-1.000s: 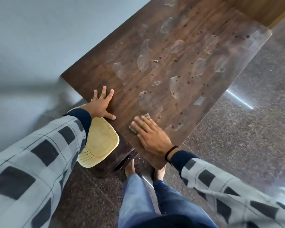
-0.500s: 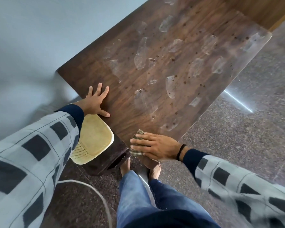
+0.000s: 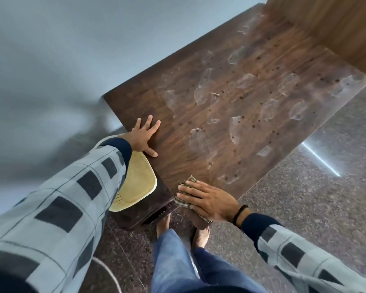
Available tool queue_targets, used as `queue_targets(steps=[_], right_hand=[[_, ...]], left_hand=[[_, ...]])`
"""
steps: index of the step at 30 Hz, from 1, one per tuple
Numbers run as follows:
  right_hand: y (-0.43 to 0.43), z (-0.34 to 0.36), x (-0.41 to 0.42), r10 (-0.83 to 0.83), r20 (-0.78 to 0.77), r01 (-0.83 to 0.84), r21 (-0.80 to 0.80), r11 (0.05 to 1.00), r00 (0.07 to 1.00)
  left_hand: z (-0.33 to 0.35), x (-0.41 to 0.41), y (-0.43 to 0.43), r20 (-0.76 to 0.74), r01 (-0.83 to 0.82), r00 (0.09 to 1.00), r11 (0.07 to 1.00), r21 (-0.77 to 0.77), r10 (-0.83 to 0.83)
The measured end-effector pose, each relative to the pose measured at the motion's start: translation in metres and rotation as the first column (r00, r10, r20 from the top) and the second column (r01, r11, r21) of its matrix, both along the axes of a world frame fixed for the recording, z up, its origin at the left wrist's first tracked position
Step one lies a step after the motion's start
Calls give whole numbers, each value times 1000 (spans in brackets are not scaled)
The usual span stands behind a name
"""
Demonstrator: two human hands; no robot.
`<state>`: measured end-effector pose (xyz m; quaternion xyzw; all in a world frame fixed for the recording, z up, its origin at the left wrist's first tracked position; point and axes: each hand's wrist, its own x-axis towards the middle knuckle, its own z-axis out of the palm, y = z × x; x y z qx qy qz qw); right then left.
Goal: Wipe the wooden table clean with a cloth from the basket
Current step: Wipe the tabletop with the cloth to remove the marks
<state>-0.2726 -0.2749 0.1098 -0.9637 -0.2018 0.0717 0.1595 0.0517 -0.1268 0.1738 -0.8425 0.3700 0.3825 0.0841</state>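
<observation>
The right hand (image 3: pixel 207 200) lies flat, fingers straight, pressing the cloth (image 3: pixel 188 184) onto the near corner of the wooden table (image 3: pixel 178 144). Part of the cloth hangs off the edge under the palm. It looks soft, light and limp, likely to bunch, so broad palm pressure suits it. The left hand (image 3: pixel 144 137) rests spread on the tabletop, well left of the grip, holding nothing.

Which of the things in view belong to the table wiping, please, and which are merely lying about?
Belonging to the job: wooden table, with pale smears; cloth, pressed flat by the right hand; left hand, resting on the table; yellow basket.
Just lying about: white cable on the floor; wooden panel beyond the table.
</observation>
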Motion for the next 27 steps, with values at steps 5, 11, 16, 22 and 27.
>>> queue_targets(steps=[5,11,16,22,27], right_hand=[[5,0,-1,-36,-27,36,-15,999,999],[2,3,4,-19,-54,16,-64,998,998],[4,0,2,-85,11,85,-105,991,996],[-2,8,12,-101,-5,99,-121,988,995],[-1,16,15,-168,-44,162,-128,979,985]], left_hand=[[-4,2,2,-9,-6,1000,1000,-15,5],[2,2,2,-33,-30,999,999,-22,30],[7,0,6,-29,-25,999,999,-29,24],[8,-6,0,-13,-80,997,997,-9,80],[0,-15,-12,-47,-173,984,984,-52,171]])
